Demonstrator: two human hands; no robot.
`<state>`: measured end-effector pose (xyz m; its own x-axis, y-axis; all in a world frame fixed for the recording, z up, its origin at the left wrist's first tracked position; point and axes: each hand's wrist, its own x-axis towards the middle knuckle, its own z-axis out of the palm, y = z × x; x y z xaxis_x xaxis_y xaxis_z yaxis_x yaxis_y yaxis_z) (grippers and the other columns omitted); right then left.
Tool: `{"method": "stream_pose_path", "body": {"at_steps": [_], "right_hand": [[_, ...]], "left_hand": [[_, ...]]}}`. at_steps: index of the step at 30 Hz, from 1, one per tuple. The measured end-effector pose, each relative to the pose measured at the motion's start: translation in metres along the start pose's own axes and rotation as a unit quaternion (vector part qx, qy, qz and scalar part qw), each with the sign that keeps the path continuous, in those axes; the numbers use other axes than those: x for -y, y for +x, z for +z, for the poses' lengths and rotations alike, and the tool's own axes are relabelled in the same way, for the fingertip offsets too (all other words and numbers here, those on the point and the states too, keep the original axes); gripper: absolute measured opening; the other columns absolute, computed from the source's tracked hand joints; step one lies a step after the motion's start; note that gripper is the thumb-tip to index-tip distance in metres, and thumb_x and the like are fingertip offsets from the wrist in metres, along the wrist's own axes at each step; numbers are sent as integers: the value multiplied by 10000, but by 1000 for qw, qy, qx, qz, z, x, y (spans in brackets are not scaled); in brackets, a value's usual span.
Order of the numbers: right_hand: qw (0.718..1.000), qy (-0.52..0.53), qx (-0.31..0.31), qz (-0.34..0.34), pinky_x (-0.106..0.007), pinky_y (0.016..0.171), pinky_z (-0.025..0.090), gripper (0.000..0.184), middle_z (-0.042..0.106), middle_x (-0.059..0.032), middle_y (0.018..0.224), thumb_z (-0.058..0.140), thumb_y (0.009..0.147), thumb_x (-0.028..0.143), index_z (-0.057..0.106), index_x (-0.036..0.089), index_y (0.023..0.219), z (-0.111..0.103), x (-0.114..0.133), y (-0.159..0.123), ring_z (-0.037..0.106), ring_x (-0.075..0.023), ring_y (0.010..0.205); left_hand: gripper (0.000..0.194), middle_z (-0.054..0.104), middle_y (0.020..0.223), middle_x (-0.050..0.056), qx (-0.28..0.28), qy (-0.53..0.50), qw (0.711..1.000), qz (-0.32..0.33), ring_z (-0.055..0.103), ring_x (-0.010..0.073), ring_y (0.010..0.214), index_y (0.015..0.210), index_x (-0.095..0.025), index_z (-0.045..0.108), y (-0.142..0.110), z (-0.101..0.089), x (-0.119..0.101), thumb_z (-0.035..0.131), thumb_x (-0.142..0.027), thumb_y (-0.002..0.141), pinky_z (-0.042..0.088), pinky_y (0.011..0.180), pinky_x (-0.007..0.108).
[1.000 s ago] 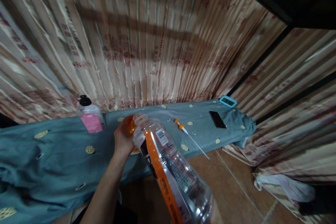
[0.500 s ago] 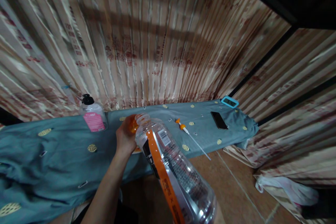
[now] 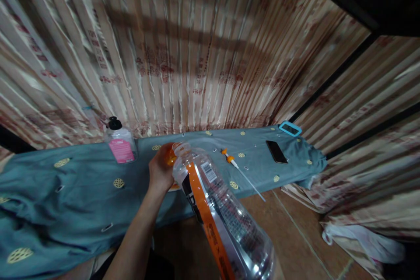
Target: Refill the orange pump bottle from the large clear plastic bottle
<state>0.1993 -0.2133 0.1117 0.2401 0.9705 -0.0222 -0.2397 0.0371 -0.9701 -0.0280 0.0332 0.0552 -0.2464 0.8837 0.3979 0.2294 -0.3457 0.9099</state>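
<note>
A large clear plastic bottle (image 3: 226,210) with an orange and silver label lies tilted across the front, its open neck pointing up and left. My left hand (image 3: 160,168) is closed around a translucent orange bottle (image 3: 171,157), mostly covered by the fingers, at the mouth of the clear bottle. Only a sliver of my right hand (image 3: 279,271) shows by the clear bottle's base; its fingers are hidden behind it. To the right, an orange and white spray head (image 3: 230,159) with a long thin tube lies on the blue-green cloth (image 3: 85,201).
A pump bottle (image 3: 121,145) with a pink label and black top stands at the left by the curtain (image 3: 183,52). A dark phone (image 3: 276,152) and a blue-framed digital clock (image 3: 290,129) are at the right end. A white plastic bag (image 3: 367,240) sits lower right.
The whole view has shifted slightly, so everything appears a little farther right. Both bottles keep the same position against each other, mouth to mouth.
</note>
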Motion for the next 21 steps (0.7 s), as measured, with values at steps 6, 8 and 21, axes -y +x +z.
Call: {"method": "stream_pose_path", "body": {"at_steps": [6,8,21], "right_hand": [[1000,4,6,-6,-601,1131,800,500,917,-129,1486,939,1208,587,857,234,1552,-2,-2,-2,915,-352,1309],[1000,6,8,-5,-590,1120,804,498,915,-128,1489,933,1214,586,855,230,1554,-3,-3,-3,917,-345,1296],[1000,6,-3,2,-576,1091,812,494,911,-127,1484,937,1213,568,846,231,1563,-5,-4,-6,917,-340,1273]], "left_hand": [[426,976,1126,113,-14,-7,1000,-7,946,371,1045,1139,-268,859,-1,3,-1,897,-537,810,793,974,490],[430,972,1129,103,-10,-13,1000,-11,942,364,1049,1148,-277,856,-1,4,-2,912,-563,833,791,974,479],[502,982,1215,118,3,-25,1000,-10,950,392,1118,1216,-274,867,-4,0,-7,983,-561,821,787,1031,526]]}}
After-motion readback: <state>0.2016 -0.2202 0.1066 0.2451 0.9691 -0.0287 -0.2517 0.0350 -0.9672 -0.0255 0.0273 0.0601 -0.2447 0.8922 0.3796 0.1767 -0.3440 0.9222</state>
